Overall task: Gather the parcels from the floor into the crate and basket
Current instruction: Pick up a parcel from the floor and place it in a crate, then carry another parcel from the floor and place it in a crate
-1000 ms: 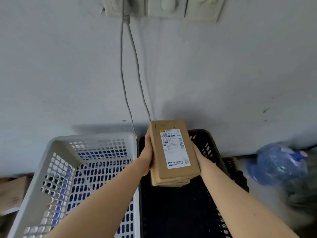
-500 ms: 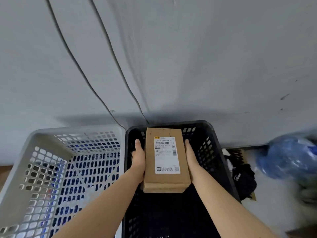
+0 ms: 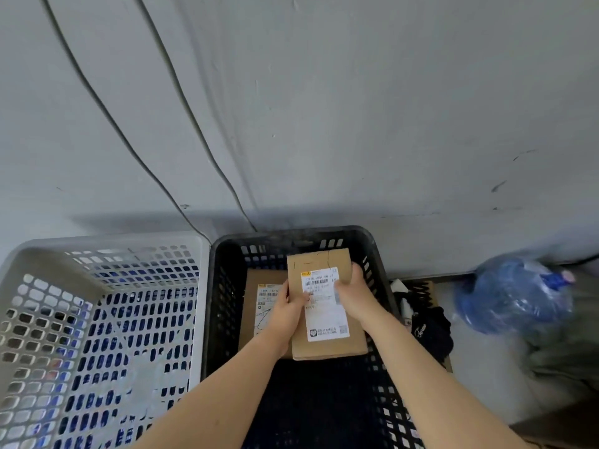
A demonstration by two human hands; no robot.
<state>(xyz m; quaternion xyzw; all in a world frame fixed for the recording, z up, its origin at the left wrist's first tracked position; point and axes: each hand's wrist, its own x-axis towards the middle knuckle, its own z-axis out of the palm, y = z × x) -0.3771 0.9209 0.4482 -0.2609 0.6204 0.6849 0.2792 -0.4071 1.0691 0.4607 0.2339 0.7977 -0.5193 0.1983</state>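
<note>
A brown cardboard parcel (image 3: 324, 350) with a white shipping label sits low inside the black crate (image 3: 291, 236), toward its right side. My left hand (image 3: 287, 307) holds its left edge with the thumb on the label. My right hand (image 3: 355, 294) grips its right edge, thumb on top. A second brown parcel (image 3: 256, 281) with a label lies in the crate just to the left, partly under the held parcel and my left hand. The grey perforated basket (image 3: 107, 241) stands to the left, touching the crate.
Both containers stand against a grey wall with two cables (image 3: 181, 76) running down it. Right of the crate lie a black cloth item (image 3: 432, 330) and a large blue water bottle (image 3: 512, 293) on the floor.
Both hands have gone down into the black crate. The stack has split: the lower parcel now lies at the left, and the top parcel has shifted right in my hands.
</note>
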